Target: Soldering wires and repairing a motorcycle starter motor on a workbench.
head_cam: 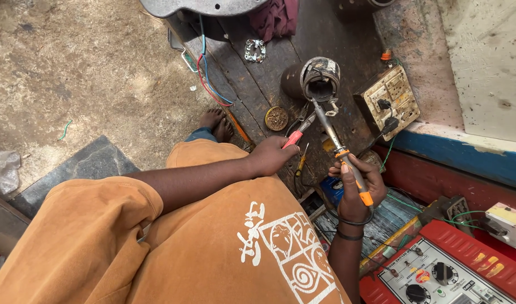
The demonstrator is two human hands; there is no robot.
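Observation:
My left hand [272, 156] grips red-handled pliers [299, 133] whose jaws point up toward a small round motor part [320, 79] lying on the dark wooden boards. My right hand [356, 186] holds a soldering iron [342, 152] with an orange and grey handle. Its metal tip reaches the lower rim of the motor part, close to the pliers' jaws. A small screwdriver [300, 161] lies on the boards between my hands.
A worn switch and socket board [390, 101] with a black plug sits right of the motor part. A round tin [276, 118] lies to its left. Red and blue wires [208, 79] run up the boards. A red meter box [443, 270] is at lower right.

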